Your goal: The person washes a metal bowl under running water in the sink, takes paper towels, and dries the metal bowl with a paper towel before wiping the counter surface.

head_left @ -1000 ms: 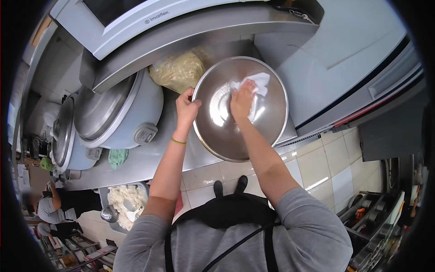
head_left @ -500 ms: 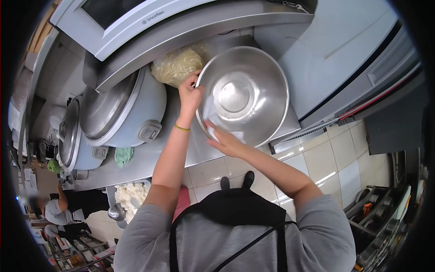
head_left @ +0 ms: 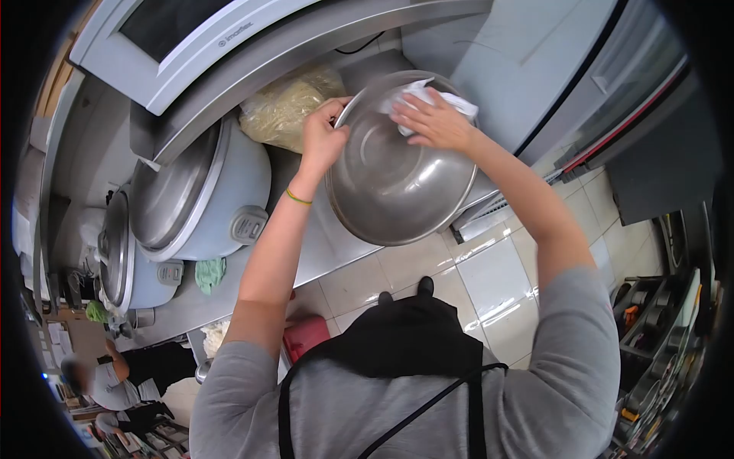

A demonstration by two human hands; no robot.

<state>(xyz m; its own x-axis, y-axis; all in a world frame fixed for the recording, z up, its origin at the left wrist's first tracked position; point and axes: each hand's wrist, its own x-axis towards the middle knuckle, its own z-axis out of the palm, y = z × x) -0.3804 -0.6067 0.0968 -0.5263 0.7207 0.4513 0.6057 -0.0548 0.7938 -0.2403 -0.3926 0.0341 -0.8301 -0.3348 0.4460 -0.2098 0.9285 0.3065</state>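
Note:
A large stainless steel mixing bowl (head_left: 397, 191) is tilted at the counter's edge, its lower side reaching past that edge. My left hand (head_left: 325, 138) pinches the bowl's rim on the left, thumb on the near side. At the bowl's upper right, my right hand (head_left: 437, 122) holds a white cloth (head_left: 413, 96) pressed to the metal, fingers stretched over it. Part of the cloth is hidden beneath the palm. Behind my left hand sits a clear plastic bag of pale yellowish contents (head_left: 287, 111).
Two large rice cookers (head_left: 248, 176) stand left on the steel counter (head_left: 306, 245), near a green cloth (head_left: 209, 275). A microwave (head_left: 164, 57) sits on a shelf above. A grey-white appliance (head_left: 520, 69) stands right. Another person (head_left: 115, 382) is at lower left.
My right hand has carried the cloth from the bowl's near left side to its upper right. The bowl has tilted and shifted slightly left, with my left hand still at its rim.

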